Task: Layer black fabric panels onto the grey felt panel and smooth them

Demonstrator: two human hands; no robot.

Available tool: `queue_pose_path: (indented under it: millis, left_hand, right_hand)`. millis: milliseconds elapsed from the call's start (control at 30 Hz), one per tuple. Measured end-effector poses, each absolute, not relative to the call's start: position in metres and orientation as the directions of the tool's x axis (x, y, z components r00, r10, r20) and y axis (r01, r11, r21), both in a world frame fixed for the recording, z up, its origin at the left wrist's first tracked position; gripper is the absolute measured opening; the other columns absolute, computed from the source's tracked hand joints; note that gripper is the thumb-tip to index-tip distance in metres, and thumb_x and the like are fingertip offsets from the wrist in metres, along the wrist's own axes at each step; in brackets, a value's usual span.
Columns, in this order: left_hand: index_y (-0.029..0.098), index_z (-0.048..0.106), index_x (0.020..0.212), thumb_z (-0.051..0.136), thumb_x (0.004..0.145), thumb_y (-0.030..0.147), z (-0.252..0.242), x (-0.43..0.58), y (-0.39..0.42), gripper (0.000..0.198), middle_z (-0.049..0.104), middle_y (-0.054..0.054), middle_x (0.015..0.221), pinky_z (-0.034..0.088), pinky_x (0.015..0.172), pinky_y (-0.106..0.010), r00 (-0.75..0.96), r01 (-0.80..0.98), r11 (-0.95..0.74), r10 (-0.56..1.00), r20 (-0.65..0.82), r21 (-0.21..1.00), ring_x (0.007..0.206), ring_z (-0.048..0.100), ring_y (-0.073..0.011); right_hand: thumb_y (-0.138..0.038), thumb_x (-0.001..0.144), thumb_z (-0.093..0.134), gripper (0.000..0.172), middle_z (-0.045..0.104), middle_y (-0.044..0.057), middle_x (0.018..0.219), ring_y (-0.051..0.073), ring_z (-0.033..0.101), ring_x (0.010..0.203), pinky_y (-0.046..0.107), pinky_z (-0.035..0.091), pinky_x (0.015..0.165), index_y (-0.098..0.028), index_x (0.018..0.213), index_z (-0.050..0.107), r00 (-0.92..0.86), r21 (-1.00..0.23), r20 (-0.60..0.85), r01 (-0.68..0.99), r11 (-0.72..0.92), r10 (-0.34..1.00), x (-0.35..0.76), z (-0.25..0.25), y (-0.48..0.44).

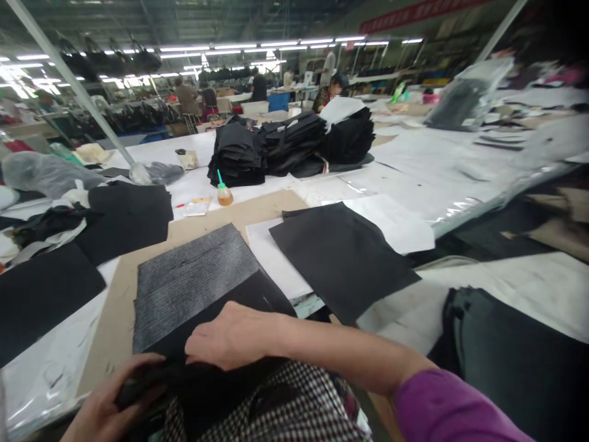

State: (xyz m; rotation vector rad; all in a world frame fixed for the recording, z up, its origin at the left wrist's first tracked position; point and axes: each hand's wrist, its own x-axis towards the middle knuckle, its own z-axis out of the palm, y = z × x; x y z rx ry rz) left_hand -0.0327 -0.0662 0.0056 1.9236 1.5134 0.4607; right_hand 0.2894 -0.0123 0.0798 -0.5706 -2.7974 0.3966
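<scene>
A black fabric piece (239, 307) lies partly over a grey, textured panel (197, 276) and hangs over the table's near edge toward my lap. At that edge my left hand (117, 396) grips a dark fold of the fabric between thumb and fingers. To its right, my right hand (227, 336) is closed with its knuckles up, pinching the same black fabric; its fingertips are partly hidden. Beneath the panel is a tan board (110, 331). Black sheets (340, 252) lie to the right of the panel, on white paper (276, 258).
Tall stacks of black pieces (294, 144) stand farther back, near a small bottle with a green nozzle (224, 191). More black pieces (129, 215) lie at left, beside a slanted pole (73, 80). A dark stack (519, 356) sits low at right. Another person (329, 92) is across the table.
</scene>
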Motion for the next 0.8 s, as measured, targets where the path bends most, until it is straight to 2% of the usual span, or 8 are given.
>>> queue_pose_path:
  millis: [100,200,300,400,467,633,767,800]
  left_hand:
    - [0.032,0.071,0.105,0.065,0.078,0.061,0.002,-0.036,-0.058,0.040,0.076,-0.001,0.101,0.063,0.080,-0.042,0.235,0.754,-0.082,0.960,-0.151,0.652,0.095,0.072,-0.0311]
    - [0.032,0.067,0.117,0.065,0.079,0.061,0.001,-0.032,-0.051,0.047,0.075,0.000,0.099,0.063,0.081,-0.039,0.193,0.789,-0.095,0.976,-0.099,0.607,0.092,0.073,-0.0274]
    - [0.031,0.059,0.128,0.061,0.084,0.059,0.004,-0.023,-0.045,0.052,0.074,0.000,0.101,0.061,0.079,-0.030,0.210,0.804,-0.132,0.975,-0.070,0.579,0.091,0.072,-0.0221]
    - [0.028,0.057,0.130,0.058,0.088,0.059,0.010,-0.008,-0.041,0.051,0.072,-0.001,0.097,0.059,0.071,-0.025,0.227,0.824,-0.160,0.972,-0.058,0.543,0.084,0.071,-0.0193]
    - [0.027,0.057,0.129,0.056,0.091,0.057,0.016,0.010,-0.039,0.048,0.071,-0.002,0.098,0.057,0.072,-0.026,0.235,0.833,-0.190,0.972,-0.022,0.520,0.085,0.070,-0.0192]
    - [0.026,0.062,0.118,0.051,0.099,0.041,0.024,0.083,-0.022,0.027,0.065,-0.005,0.115,0.052,0.093,-0.034,0.361,0.781,-0.375,0.924,0.129,0.500,0.106,0.062,-0.0202]
    - [0.023,0.063,0.113,0.054,0.098,0.034,0.009,0.138,0.006,0.021,0.060,-0.007,0.119,0.047,0.100,-0.041,0.360,0.775,-0.445,0.895,0.265,0.449,0.112,0.055,-0.0217]
    - [0.023,0.063,0.113,0.056,0.097,0.033,0.004,0.146,0.012,0.020,0.060,-0.007,0.119,0.046,0.100,-0.042,0.353,0.787,-0.449,0.890,0.288,0.423,0.113,0.054,-0.0224]
  right_hand:
    - [-0.032,0.104,0.045,0.020,0.068,-0.002,0.097,0.011,0.062,0.085,0.022,0.040,0.061,-0.019,0.102,0.060,-0.725,-0.506,0.320,0.414,0.757,0.611,0.332,0.109,-0.011]
    - [-0.038,0.104,0.041,0.029,0.067,-0.001,0.090,0.013,0.061,0.083,0.024,0.044,0.074,-0.018,0.097,0.062,-0.333,-0.711,0.339,0.521,0.472,0.880,0.410,0.118,0.009]
    - [-0.044,0.099,0.048,0.032,0.069,0.002,0.093,0.017,0.061,0.085,0.027,0.044,0.076,-0.017,0.098,0.066,0.068,-0.764,0.276,0.621,0.176,0.959,0.508,0.096,0.033]
    - [-0.045,0.098,0.049,0.035,0.069,0.006,0.088,0.017,0.060,0.081,0.028,0.041,0.072,-0.015,0.097,0.067,0.322,-0.650,0.196,0.750,-0.123,0.926,0.596,0.055,0.045]
    - [-0.045,0.099,0.044,0.039,0.068,0.011,0.088,0.017,0.059,0.077,0.031,0.039,0.071,-0.013,0.096,0.067,0.395,-0.538,0.153,0.802,-0.259,0.906,0.636,0.027,0.044]
    - [-0.040,0.093,0.058,0.034,0.067,0.024,0.086,0.019,0.059,0.073,0.040,0.033,0.071,-0.009,0.101,0.066,0.412,-0.389,0.091,0.853,-0.349,0.907,0.670,-0.014,0.037]
    - [-0.063,0.091,0.051,0.060,0.067,0.029,0.091,0.027,0.064,0.081,0.043,0.031,0.068,-0.008,0.112,0.064,0.445,-0.060,-0.042,0.893,-0.446,0.895,0.670,-0.007,0.050]
    - [-0.065,0.092,0.049,0.063,0.067,0.030,0.095,0.029,0.065,0.084,0.042,0.033,0.069,-0.008,0.114,0.064,0.441,-0.016,-0.084,0.896,-0.443,0.894,0.670,0.000,0.055]
